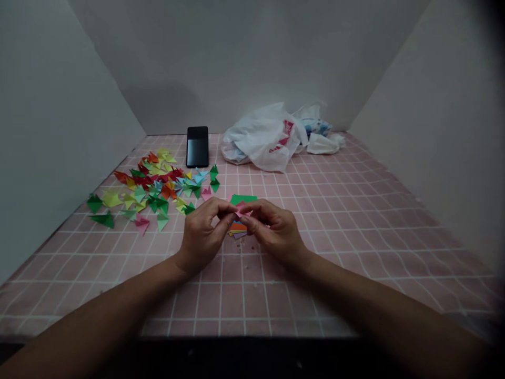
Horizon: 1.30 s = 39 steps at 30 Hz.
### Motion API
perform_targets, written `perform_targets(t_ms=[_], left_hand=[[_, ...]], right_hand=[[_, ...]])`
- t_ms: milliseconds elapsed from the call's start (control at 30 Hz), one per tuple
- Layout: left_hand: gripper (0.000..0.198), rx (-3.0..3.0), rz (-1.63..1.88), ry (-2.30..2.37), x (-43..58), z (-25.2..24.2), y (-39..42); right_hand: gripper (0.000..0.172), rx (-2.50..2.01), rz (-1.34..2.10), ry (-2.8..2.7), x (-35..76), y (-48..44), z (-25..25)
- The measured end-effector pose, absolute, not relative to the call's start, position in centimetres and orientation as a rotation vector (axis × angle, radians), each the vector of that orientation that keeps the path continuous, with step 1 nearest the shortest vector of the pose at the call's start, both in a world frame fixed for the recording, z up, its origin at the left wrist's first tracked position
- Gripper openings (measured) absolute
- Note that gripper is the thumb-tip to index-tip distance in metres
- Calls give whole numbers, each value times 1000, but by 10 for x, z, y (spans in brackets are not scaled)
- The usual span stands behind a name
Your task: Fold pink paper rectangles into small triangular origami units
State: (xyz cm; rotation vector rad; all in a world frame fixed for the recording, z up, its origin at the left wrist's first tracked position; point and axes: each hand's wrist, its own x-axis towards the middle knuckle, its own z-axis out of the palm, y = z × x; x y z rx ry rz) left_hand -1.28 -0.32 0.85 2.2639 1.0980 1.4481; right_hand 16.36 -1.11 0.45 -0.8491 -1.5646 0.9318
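Between my fingertips is a small folded piece of pink paper (243,209), partly covered by the fingers. My left hand (208,223) pinches its left side with thumb and forefinger. On the other side, my right hand (275,227) grips it the same way. Just beneath and behind the hands lies a stack of coloured paper sheets (243,199), with green on top and orange, yellow and purple edges showing lower down. To the left spreads a heap of folded paper pieces (158,202) in red, orange, yellow, green, light blue and pink, with pointed tips.
A black phone (198,147) lies behind the heap. White plastic bags (268,137) with red print are bunched at the back. The table is covered by a pink cloth with a white grid (335,237). Plain walls (252,63) enclose the table at the back and both sides.
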Motion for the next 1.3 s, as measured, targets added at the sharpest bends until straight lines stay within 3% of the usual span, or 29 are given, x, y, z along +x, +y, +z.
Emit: perform_targets(t_ms=[167,300,500,900,1300], left_hand=[[10,2350,1483,1088,-13,8,-4],[7,2314,1456,1118,-12,8,-6],[2,2085,1423,1155,-10,10,-7],[12,1598,1262,1147,-8,9,-4],[19,1284,1193,1070,-8,7,1]], right_hand=[[12,-803,972,-1546,161,-11,0],[2,-864,974,-1510,161,-15,3],[6,-903,1051,-1435,160,-15,3],[19,-982,1046,-1401,165,-11,5],[10,-1042,1145,-1376,166,-1,-1]])
